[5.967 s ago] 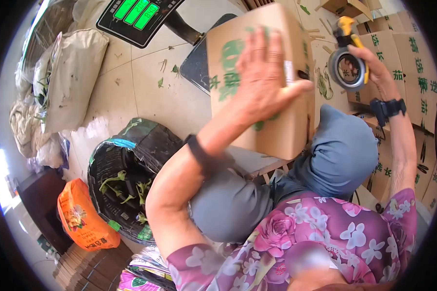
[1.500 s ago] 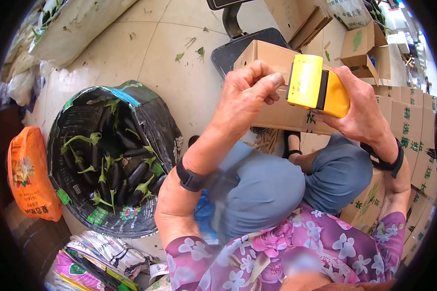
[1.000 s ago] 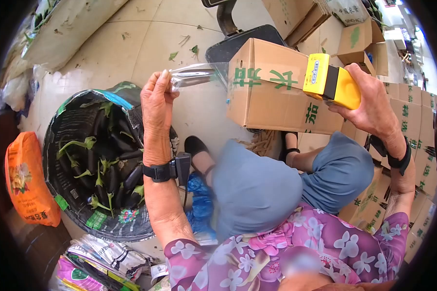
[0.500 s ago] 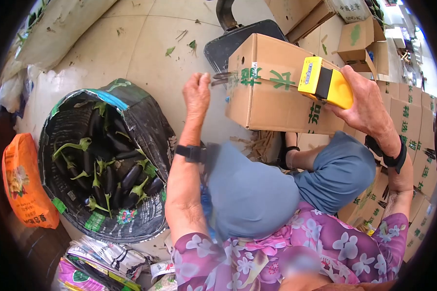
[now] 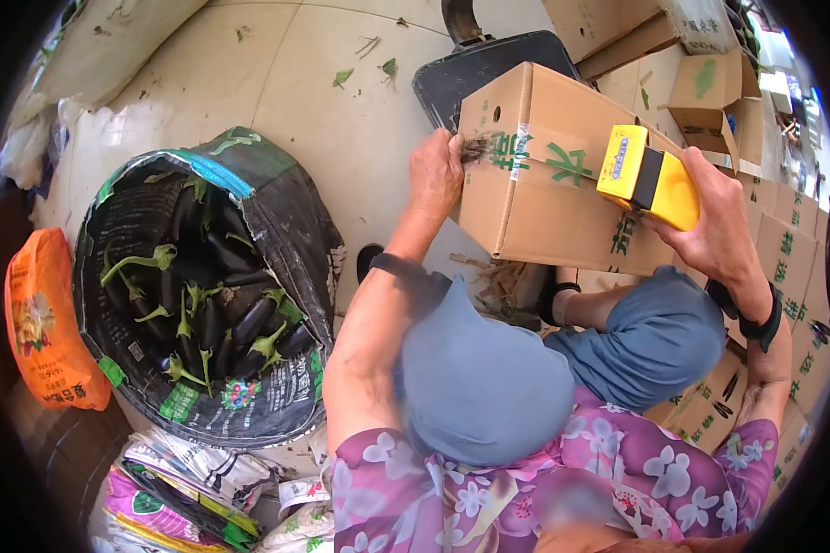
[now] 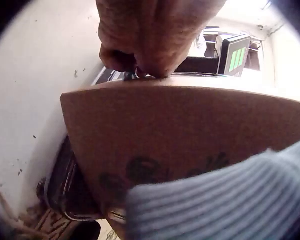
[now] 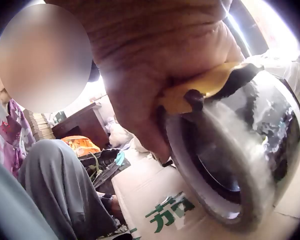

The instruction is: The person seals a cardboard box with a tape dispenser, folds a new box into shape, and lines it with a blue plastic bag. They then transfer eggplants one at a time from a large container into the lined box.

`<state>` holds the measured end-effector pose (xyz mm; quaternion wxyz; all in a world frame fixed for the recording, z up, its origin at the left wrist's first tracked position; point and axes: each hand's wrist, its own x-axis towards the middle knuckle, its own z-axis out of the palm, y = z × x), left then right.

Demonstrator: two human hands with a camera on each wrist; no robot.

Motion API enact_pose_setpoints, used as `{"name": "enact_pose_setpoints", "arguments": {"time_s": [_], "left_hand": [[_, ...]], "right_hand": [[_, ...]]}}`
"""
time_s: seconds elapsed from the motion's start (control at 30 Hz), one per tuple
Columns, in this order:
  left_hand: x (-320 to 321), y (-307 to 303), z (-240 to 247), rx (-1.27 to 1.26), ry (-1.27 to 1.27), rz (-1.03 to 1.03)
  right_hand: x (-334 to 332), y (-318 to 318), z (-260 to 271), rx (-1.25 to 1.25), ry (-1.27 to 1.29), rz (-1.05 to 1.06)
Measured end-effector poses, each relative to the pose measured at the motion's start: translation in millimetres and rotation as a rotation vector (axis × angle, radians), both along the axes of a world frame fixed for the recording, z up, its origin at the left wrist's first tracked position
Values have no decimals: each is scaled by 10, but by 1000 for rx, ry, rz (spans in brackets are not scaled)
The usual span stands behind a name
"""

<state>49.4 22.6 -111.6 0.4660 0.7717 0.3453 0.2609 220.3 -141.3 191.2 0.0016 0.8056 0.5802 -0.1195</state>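
Note:
A cardboard box (image 5: pixel 563 184) with green lettering lies tilted between the knees and a black scale platform (image 5: pixel 498 69). At its left end, the left hand (image 5: pixel 435 170) has curled fingers pinching the end of the clear tape (image 5: pixel 518 152) against the box. In the left wrist view that hand (image 6: pixel 145 35) is at the edge of the box (image 6: pixel 155 135). The right hand (image 5: pixel 721 217) grips a yellow tape dispenser (image 5: pixel 650 180) over the box's top. The right wrist view shows the hand (image 7: pixel 155 65) round the dispenser's yellow part (image 7: pixel 195 92), its tape roll (image 7: pixel 230 165) close to the cardboard.
To the left stands a black basket (image 5: pixel 314 230) holding several eggplants (image 5: pixel 212 332), beside an orange bag (image 5: pixel 53 323). Bags (image 5: pixel 171 488) lie at the lower left. Stacked boxes (image 5: pixel 788 267) line the right side, and an open box (image 5: pixel 710 92) is at the upper right.
The left hand, earlier out left of the box with tape stretched from it, has come in to the box's end. The right hand has kept its grip on the dispenser over the box.

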Motion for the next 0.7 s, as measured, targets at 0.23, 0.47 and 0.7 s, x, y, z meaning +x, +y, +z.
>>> {"name": "enact_pose_setpoints", "arguments": {"time_s": [0.23, 0.47, 0.7], "left_hand": [[-14, -62, 18, -10, 38, 26], [52, 152, -156, -7, 91, -33], [291, 95, -105, 183, 113, 147]], "right_hand": [[-18, -61, -13, -8, -1, -57], [-44, -60, 14, -37, -3, -99], [45, -200, 27, 1, 27, -61]]}}
